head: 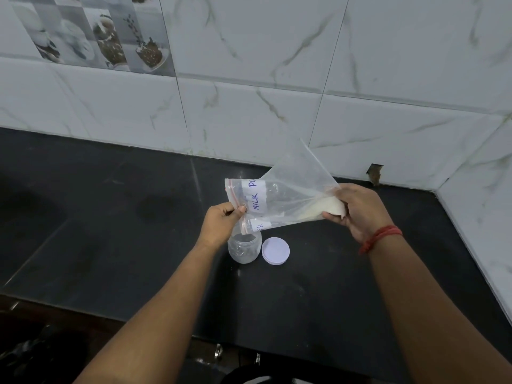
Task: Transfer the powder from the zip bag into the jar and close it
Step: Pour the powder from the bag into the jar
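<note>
A clear zip bag (288,194) with a red zip strip and a white label reading "MILK PO…" hangs sideways above the counter. My left hand (221,221) pinches its zip end, just over the jar's mouth. My right hand (357,210) grips the bag's bottom end, where the whitish powder (331,209) is bunched. A small clear jar (245,249) stands open on the counter below the zip end. Its white round lid (275,250) lies flat right beside the jar, to its right.
The dark stone counter (124,231) runs to a white marble-tiled wall (249,106) behind and on the right. A small hole (374,173) shows in the wall tile at counter level. The counter's front edge lies near my forearms.
</note>
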